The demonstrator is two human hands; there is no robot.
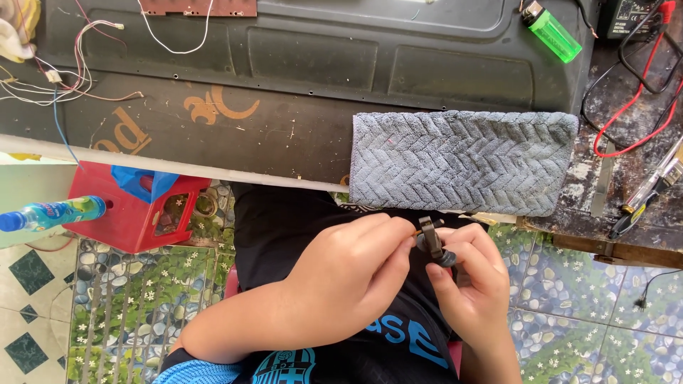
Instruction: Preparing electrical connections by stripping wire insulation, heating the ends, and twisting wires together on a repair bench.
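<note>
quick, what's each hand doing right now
Left hand: closed, fingertips pinching the small dark part.
Right hand: closed, gripping the same small dark part from below.

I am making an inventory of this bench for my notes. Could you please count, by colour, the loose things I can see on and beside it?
Green: 1, the translucent green plastic lighter
Grey: 1, the grey herringbone cloth towel
Red: 1, the red plastic box
Blue-capped: 1, the clear plastic bottle
Black: 1, the small black part in both hands' fingers
Total: 5
</note>
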